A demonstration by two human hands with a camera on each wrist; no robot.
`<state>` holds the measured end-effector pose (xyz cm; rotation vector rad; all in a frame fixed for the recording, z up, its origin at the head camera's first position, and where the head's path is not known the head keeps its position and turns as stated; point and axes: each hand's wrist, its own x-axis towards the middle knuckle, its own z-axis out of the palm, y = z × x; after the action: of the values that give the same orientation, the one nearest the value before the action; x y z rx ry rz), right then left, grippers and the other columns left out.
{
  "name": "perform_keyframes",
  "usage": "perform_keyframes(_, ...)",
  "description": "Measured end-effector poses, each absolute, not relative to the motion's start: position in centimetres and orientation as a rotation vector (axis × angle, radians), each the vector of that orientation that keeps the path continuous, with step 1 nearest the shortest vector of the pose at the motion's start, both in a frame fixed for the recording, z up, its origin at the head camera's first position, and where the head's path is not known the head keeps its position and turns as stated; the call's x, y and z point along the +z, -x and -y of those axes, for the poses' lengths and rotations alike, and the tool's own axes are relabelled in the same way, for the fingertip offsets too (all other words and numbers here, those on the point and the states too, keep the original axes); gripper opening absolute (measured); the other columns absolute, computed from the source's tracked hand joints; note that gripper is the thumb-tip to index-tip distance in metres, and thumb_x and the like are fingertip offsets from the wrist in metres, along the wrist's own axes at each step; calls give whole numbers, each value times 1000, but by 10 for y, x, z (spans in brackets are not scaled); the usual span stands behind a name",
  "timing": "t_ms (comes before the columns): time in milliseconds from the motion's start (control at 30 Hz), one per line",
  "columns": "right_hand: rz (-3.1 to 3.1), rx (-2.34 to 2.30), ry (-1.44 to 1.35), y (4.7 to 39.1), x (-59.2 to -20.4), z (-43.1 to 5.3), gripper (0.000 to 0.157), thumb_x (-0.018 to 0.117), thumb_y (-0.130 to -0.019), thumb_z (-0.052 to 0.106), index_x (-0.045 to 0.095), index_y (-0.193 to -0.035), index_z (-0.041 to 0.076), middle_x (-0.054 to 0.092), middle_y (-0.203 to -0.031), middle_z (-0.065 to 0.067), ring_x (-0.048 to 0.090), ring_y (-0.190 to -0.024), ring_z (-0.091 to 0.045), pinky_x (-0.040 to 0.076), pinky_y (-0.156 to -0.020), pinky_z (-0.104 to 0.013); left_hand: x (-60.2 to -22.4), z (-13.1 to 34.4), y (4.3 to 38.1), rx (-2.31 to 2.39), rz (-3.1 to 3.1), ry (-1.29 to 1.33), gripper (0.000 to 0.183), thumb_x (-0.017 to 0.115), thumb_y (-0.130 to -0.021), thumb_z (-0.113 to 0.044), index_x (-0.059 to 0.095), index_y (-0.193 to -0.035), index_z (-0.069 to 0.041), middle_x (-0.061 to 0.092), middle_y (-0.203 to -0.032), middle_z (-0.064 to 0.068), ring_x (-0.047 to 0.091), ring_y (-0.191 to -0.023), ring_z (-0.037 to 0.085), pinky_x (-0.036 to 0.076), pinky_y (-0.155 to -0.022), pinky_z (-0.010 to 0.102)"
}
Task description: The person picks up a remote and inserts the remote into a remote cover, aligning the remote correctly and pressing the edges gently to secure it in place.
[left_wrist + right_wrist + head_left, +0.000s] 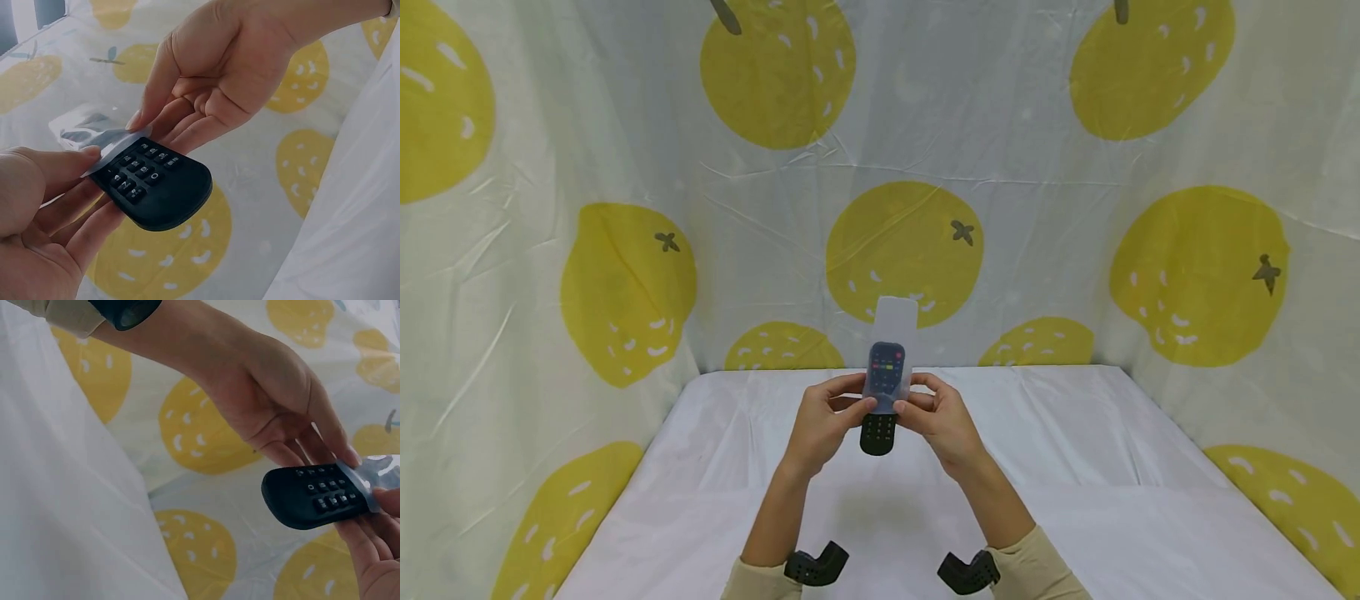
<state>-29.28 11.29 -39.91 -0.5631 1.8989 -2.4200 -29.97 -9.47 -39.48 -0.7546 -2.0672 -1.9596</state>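
A black remote control (877, 435) is held up above the white table, partly inside a translucent plastic sleeve (896, 319). Its keypad end sticks out of the sleeve's lower opening, while the coloured buttons show through the film. My left hand (824, 423) pinches the sleeve and remote at the left edge, thumb in front and fingers behind. On the opposite edge my right hand (946, 423) pinches the same spot. In the left wrist view both thumbs press at the sleeve's mouth, just above the number keys of the remote (169, 194). The sleeve's far end stands beyond the remote.
A white cloth covers the table (1037, 450) below the hands. Around it hangs a pale curtain (1037, 250) printed with yellow fruit, at the back and both sides. Black camera mounts sit at the left wrist (817, 565) and right wrist (968, 572).
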Motion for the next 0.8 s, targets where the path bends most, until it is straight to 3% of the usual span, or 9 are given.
perform_keyframes(167, -1908, -2404, 543, 294, -400, -111, 55, 61, -99, -9, 38, -149, -12, 64, -129, -31, 71, -108, -28, 53, -97, -40, -395, 95, 300, -1972, 2075, 739, 38, 78, -93, -5, 69, -129, 3, 71, -116, 17, 73, -98, 32, 62, -78, 37)
perform_keyframes(433, -1992, -2408, 543, 291, -400, -107, 46, 57, -102, -9, 45, -146, -12, 65, -128, -29, 71, -109, -28, 55, -94, -39, -394, 92, 300, -1964, 2108, 722, 40, 79, -93, -9, 68, -130, 3, 71, -112, 16, 74, -95, 33, 62, -76, 36)
perform_keyframes(800, -1994, -2428, 528, 290, -398, -107, 51, 67, -98, -3, 50, -145, -8, 67, -126, -26, 71, -108, -32, 55, -94, -40, -398, 94, 302, -1960, 2123, 719, 44, 79, -92, -5, 65, -133, 4, 69, -112, 18, 75, -90, 31, 62, -78, 36)
